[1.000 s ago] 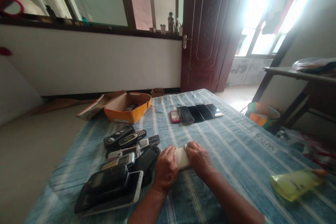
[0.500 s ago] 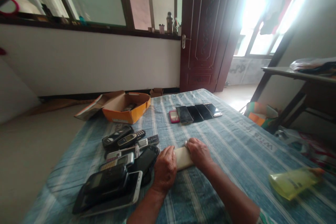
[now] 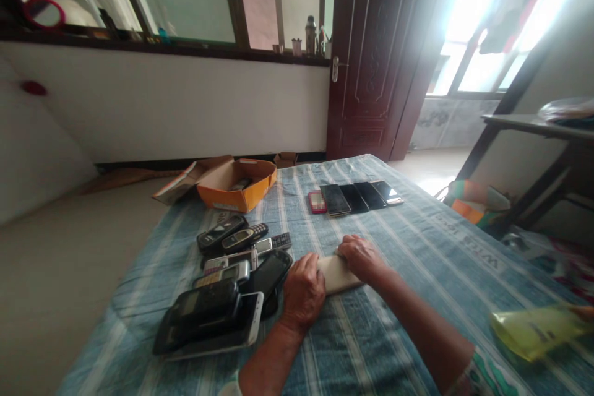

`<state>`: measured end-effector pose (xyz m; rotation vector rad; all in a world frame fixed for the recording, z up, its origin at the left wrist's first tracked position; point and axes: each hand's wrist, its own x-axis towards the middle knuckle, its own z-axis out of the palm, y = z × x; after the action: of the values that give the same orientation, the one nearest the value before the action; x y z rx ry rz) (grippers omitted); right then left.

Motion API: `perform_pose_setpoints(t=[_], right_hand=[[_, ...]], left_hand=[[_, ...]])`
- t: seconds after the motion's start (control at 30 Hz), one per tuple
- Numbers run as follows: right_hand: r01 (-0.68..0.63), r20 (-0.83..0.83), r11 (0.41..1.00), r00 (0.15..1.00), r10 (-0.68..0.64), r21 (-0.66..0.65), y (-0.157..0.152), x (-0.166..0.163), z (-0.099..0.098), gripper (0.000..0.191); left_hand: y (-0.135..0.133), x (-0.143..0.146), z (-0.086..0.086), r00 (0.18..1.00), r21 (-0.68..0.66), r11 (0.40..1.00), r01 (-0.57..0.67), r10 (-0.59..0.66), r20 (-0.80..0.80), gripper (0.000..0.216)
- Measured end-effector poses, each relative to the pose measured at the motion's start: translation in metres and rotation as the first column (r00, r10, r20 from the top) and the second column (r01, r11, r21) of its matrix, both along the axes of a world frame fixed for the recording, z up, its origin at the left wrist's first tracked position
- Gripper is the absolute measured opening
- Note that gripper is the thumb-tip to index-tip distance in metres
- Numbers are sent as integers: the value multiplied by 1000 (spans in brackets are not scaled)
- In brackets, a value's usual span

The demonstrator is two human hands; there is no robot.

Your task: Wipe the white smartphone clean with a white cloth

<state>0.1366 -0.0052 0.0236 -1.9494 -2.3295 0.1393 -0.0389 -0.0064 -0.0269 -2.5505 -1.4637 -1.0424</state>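
Currently, the left hand [image 3: 304, 291] and right hand [image 3: 362, 257] each close their grip on one end of the cream flat rectangular phone [image 3: 337, 274]. It lies on the blue striped cloth [image 3: 417, 247], lower centre of the frame, just right of the dark pile of old handsets [image 3: 223, 284].

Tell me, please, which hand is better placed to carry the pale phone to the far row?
Probably the right hand: it rests on the pale phone, nearer the row; the left hand sits beside the pile.

The table cover [image 3: 417, 247] is matt woven cloth. The box [image 3: 241, 189] is cardboard. The pale phone [image 3: 338, 273] looks smooth; the dark phones [image 3: 355, 197], glossy.
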Motion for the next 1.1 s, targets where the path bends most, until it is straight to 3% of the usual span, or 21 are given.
perform_pose_setpoints(t=[0.17,0.4,0.77,0.97,1.1], right_hand=[[88,22,996,996,-88,16,-4,5,0,26],[-93,-37,993,995,96,70,-2,-33,1,23],[63,53,998,996,-65,30,-3,-5,3,25],[-152,-81,985,984,159,87,-4,-32,-2,21],[-112,-45,992,992,115,55,-2,-25,-6,22]], left_hand=[[-6,1,9,998,-43,999,4,-7,-62,18],[-8,-1,13,994,14,995,102,-102,-40,32],[-13,4,17,996,-51,997,64,-67,-62,48],[-12,5,14,994,-24,995,102,-101,30,57],[-14,5,15,996,-19,996,88,-88,-17,58]])
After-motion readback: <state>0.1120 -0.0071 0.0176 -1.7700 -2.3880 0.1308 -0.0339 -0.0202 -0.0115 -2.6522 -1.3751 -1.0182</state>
